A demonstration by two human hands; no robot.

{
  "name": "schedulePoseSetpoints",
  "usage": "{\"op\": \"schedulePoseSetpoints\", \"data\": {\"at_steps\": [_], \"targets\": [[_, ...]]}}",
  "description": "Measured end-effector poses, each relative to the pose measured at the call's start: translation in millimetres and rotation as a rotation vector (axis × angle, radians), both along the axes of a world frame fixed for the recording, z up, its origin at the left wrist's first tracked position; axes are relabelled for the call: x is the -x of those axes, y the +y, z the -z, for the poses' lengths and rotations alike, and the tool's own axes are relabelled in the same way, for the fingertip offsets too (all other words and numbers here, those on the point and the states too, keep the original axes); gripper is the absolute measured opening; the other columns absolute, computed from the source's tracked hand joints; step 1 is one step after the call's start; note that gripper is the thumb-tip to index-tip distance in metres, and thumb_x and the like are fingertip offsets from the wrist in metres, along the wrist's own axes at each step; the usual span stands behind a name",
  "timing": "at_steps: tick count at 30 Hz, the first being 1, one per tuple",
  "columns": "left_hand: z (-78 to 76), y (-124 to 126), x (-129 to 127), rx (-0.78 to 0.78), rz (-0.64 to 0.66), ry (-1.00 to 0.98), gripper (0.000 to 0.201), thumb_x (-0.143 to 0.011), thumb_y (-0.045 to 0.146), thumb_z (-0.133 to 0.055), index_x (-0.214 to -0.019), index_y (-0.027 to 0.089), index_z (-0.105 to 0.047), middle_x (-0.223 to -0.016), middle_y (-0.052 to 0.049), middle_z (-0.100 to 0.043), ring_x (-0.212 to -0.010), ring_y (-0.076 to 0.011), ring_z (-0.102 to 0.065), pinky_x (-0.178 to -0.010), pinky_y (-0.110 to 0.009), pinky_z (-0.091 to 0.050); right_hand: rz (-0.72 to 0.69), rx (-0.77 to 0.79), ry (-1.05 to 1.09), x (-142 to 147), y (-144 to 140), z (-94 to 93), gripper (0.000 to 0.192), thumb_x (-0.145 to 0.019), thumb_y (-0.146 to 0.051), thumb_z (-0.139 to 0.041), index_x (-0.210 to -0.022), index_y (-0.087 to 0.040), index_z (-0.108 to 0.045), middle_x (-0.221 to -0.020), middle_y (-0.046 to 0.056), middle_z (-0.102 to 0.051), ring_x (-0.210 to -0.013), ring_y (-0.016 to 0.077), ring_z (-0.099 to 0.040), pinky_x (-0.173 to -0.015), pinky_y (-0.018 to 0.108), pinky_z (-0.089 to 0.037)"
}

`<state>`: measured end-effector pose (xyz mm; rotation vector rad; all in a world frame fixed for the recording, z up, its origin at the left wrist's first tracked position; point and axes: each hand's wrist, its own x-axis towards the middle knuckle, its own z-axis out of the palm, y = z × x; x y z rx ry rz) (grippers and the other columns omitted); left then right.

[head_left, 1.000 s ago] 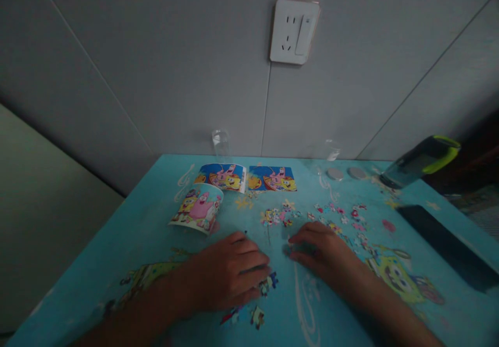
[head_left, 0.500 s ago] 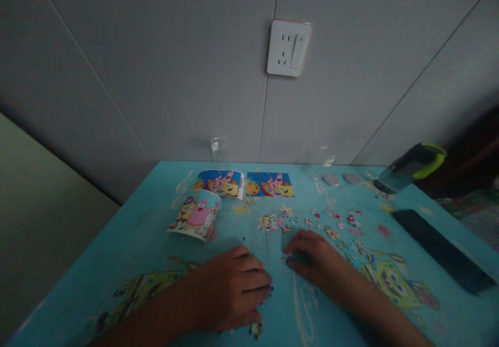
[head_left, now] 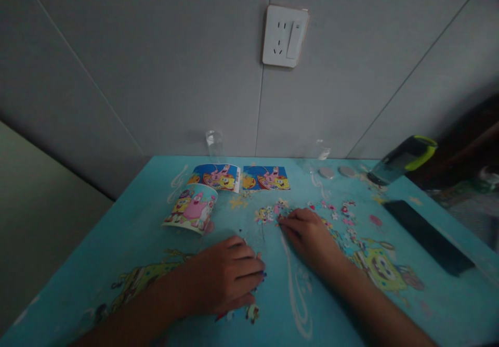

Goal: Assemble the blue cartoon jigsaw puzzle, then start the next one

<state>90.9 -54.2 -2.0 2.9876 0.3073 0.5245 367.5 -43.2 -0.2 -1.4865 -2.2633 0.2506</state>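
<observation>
My right hand (head_left: 307, 235) reaches to a loose cluster of small jigsaw puzzle pieces (head_left: 266, 214) in the middle of the table. Its thumb and fingertips are pinched on one reddish puzzle piece (head_left: 279, 219) at the cluster's right edge. Lower left, my left hand (head_left: 236, 274) rests over more puzzle pieces (head_left: 252, 313), fingers bent and slightly apart. Bits of colour poke out under its fingertips and thumb; most of what lies beneath is hidden. Behind the cluster lie two printed cartoon picture cards, a flat one (head_left: 265, 178) and a curled one (head_left: 215, 176).
Nearer on the left stands a curved cartoon card (head_left: 192, 209). Puzzle pieces (head_left: 346, 222) are scattered right of my right hand. Farther out are round lids (head_left: 326, 172), clear containers (head_left: 214, 144), a dark bottle (head_left: 401, 159) and a long black strip (head_left: 429, 238).
My right hand has moved away from me, from the bare table beside my left hand to the puzzle-piece cluster, its fingers closing. My left hand stays over its pieces. The view has shifted slightly.
</observation>
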Motion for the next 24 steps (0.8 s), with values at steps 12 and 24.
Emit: {"op": "schedulePoseSetpoints", "data": {"at_steps": [12, 24], "targets": [[2.3, 1, 2, 0.008, 0.005, -0.037, 0.019, -0.097, 0.030, -0.064, -0.112, 0.018, -0.067, -0.114, -0.005, -0.072, -0.100, -0.0203, -0.063, -0.096, -0.039, -0.043, 0.267, 0.069, 0.002, -77, 23, -2.9, 0.027, -0.095, -0.035, -0.059, -0.108, -0.021, -0.078, -0.102, 0.009, -0.074, -0.093, 0.0241, -0.068, -0.086, 0.036, -0.050], [-1.3, 5, 8, -0.055, -0.052, -0.062, 0.020, -0.099, 0.025, -0.059, -0.116, 0.017, -0.066, -0.118, -0.007, -0.072, -0.102, -0.0212, -0.063, -0.095, -0.040, -0.044, 0.218, 0.156, 0.056, -59, 20, 1.0, 0.023, -0.090, -0.035, -0.064, -0.102, -0.020, -0.078, -0.098, 0.009, -0.071, -0.088, 0.0226, -0.066, -0.081, 0.035, -0.050]]}}
